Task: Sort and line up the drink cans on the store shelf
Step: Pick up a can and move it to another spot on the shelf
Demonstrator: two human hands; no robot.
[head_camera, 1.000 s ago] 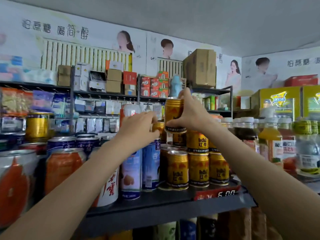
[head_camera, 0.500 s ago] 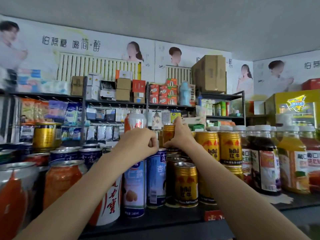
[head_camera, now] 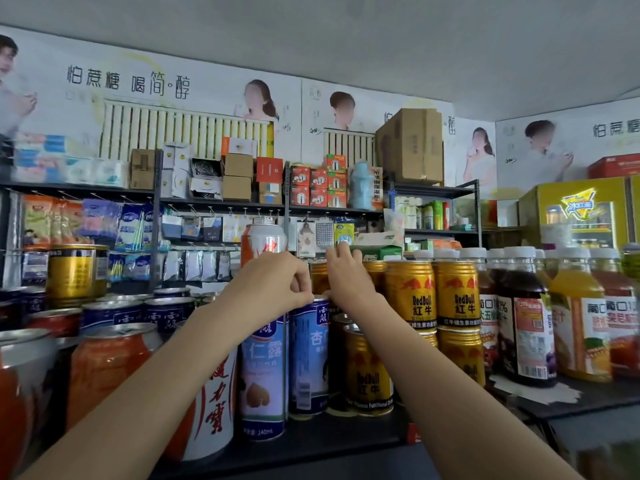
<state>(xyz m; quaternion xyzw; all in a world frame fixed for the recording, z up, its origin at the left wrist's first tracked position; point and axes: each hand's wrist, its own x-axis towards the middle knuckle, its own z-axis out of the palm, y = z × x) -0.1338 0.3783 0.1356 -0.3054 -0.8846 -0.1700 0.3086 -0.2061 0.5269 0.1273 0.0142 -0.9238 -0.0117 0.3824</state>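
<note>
A gold Red Bull can (head_camera: 319, 277) stands in the upper tier, behind two tall blue almond-drink cans (head_camera: 265, 368). My right hand (head_camera: 346, 280) wraps round its right side, fingers up over the top and thumb low at the front. My left hand (head_camera: 273, 289) is curled over the blue cans' tops, knuckles beside the gold can, with nothing visibly held. More gold Red Bull cans (head_camera: 410, 292) are stacked two high to the right, and one (head_camera: 369, 372) stands at the shelf front.
On the dark shelf (head_camera: 311, 441), left of the blue cans, stand a red-and-white can (head_camera: 214, 410), orange cans (head_camera: 107, 368) and dark blue cans (head_camera: 169, 313). A tall red-and-white can (head_camera: 265, 240) rises behind my left hand. Juice bottles (head_camera: 528, 323) fill the right.
My right hand has brought the gold can down from the air into the upper tier of gold cans. My left hand stayed curled beside it. The view has shifted left and upward.
</note>
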